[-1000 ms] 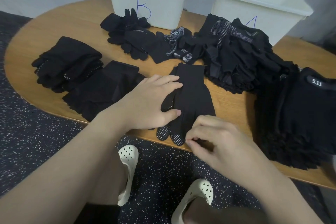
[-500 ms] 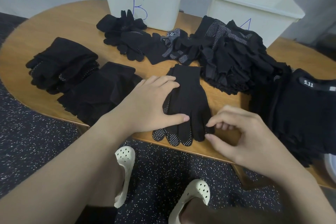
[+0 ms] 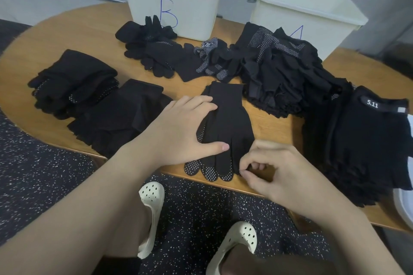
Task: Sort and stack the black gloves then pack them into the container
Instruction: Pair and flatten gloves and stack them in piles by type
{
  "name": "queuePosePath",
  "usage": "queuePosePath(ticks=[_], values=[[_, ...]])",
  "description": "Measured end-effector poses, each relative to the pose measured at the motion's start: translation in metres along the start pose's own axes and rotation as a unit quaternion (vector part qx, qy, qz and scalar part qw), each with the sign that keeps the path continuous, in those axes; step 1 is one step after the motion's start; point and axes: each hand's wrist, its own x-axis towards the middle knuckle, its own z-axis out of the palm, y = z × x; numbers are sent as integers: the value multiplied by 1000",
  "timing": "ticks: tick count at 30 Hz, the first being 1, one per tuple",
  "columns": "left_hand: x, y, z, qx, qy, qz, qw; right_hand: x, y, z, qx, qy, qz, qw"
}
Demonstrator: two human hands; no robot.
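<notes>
While gloves cover it, the wooden table meets speckled floor.

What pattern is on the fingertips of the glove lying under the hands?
Small white dots on black, seen on the glove fingertips in the head view.

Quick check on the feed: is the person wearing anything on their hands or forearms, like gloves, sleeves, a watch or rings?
Nothing shows on either one. The left hand and right hand are bare, with no gloves, and no rings or watch show. Both forearms are uncovered as far as the frame shows, with no sleeve edge in view. Nails look short and unpainted.
</notes>
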Motion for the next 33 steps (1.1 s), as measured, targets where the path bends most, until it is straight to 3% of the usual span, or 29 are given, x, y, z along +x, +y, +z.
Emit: queuePosePath(ticks=[5, 10, 14, 19, 22, 27, 33], values=[[1, 1, 0, 10, 21, 15, 1000, 0, -3, 1, 35, -11, 10, 999], [14, 3, -13, 28, 100, 34, 994, 22, 2, 13, 11, 164, 1, 986], [51, 1, -29, 49, 85, 8, 995, 57, 12, 25, -16, 195, 20, 980], [84, -16, -21, -110, 75, -83, 988, 76, 11, 29, -67, 196, 2, 978], [86, -22, -11, -128, 63, -95, 985, 75, 10, 26, -86, 168, -7, 982], [86, -24, -5, -163, 64, -105, 979, 76, 5, 27, -147, 51, -5, 988], [89, -25, -2, -156, 31, -75, 984, 65, 2, 28, -185, -36, -3, 982]])
